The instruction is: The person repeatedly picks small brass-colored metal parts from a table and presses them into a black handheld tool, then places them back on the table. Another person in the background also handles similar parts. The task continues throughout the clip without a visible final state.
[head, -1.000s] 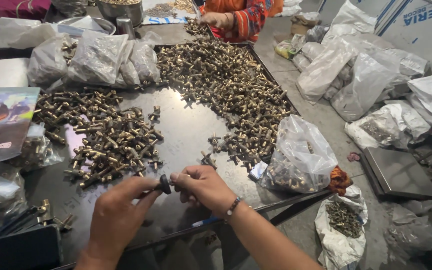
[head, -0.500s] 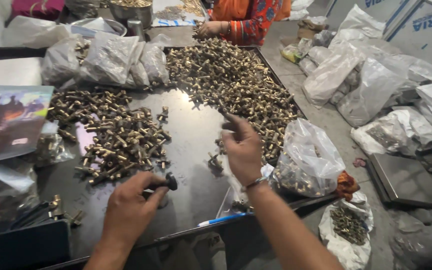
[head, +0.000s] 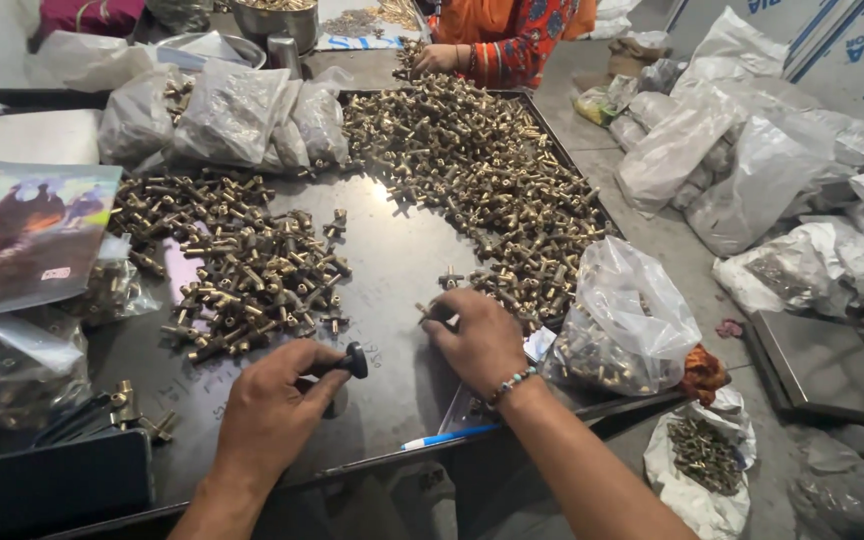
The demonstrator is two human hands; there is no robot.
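My left hand (head: 274,400) is closed around a small tool with a round black knob (head: 355,359), held just above the dark metal tray (head: 392,250). My right hand (head: 477,335) rests palm down on the tray, its fingertips on a small brass fitting (head: 430,312) at the edge of the large heap of brass fittings (head: 482,175). A smaller heap of darker brass fittings (head: 242,265) lies left of both hands.
Clear bags of fittings (head: 227,115) lie at the tray's back left and one (head: 627,320) by my right wrist. A blue pen (head: 447,437) lies at the front edge. Another person in orange (head: 512,35) works at the far end. More bags (head: 752,160) cover the floor.
My right hand left the black-knobbed tool, reached up to the large heap, then drew back down to the tray's near part. My left hand kept the tool.
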